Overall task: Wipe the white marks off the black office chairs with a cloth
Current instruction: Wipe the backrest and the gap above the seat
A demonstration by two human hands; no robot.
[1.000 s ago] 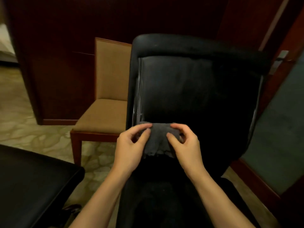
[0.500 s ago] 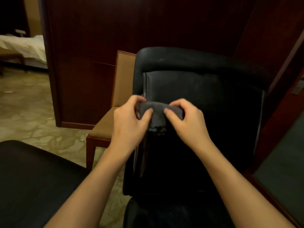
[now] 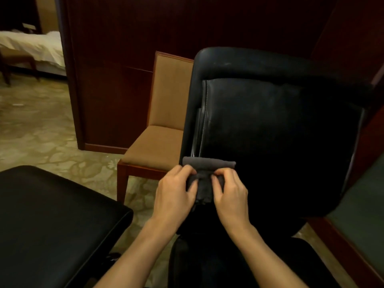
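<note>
right now both hands pinch a dark grey cloth (image 3: 207, 175) in front of the lower left part of the black office chair (image 3: 280, 132) backrest. the left hand (image 3: 174, 194) has its fingers (image 3: 187, 173) curled onto the cloth's left side, and the right hand (image 3: 230, 194) has its fingers (image 3: 223, 175) curled onto the right side, thumbs near the middle. the cloth is folded into a roll along its top edge, with the rest hanging down between the two hands. faint pale marks show along the chair's top edge and upper panel. a second black chair seat (image 3: 52, 221) sits at lower left, and a tan upholstered chair (image 3: 164, 121) with a wooden frame stands just beside the office chair. a bed (image 3: 31, 46) shows far off at upper left, beyond the patterned carpet (image 3: 37, 129).
</note>
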